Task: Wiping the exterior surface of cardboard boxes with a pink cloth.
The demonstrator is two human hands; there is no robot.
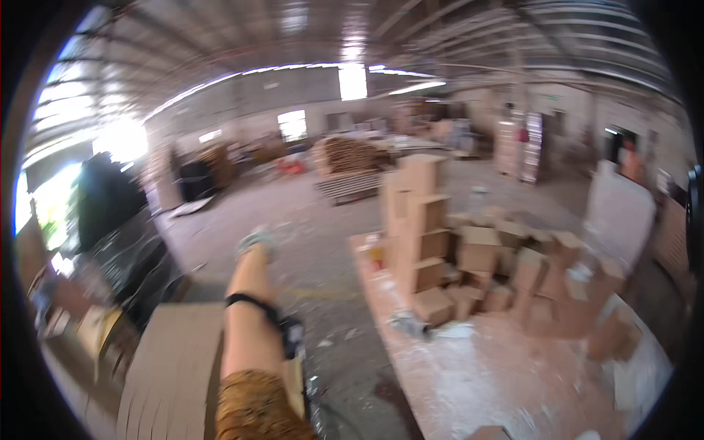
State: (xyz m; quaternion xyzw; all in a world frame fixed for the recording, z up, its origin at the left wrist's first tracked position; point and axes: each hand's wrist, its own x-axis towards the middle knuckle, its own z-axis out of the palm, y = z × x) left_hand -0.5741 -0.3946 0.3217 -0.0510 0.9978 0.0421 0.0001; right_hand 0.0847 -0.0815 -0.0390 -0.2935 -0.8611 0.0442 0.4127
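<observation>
My left arm reaches forward from the lower edge, in a brown patterned sleeve with a black strap round the forearm. At its end my left hand (257,243), in what looks like a pale glove, is held out over the floor. It is small and blurred, so its fingers and anything in them cannot be made out. Nearest the forearm, on its left, lies a stack of flat cardboard (176,359). To the right, a tabletop (484,381) carries a tall stack of cardboard boxes (422,220) and a heap of small brown boxes (480,249). My right hand is out of view.
Black plastic-wrapped goods (139,257) stand at the left. A grey object (408,323) and a bottle (375,251) sit near the table's left edge. Concrete floor (323,249) runs between, toward a pallet stack (348,165). A pale upright panel (620,213) is at the right.
</observation>
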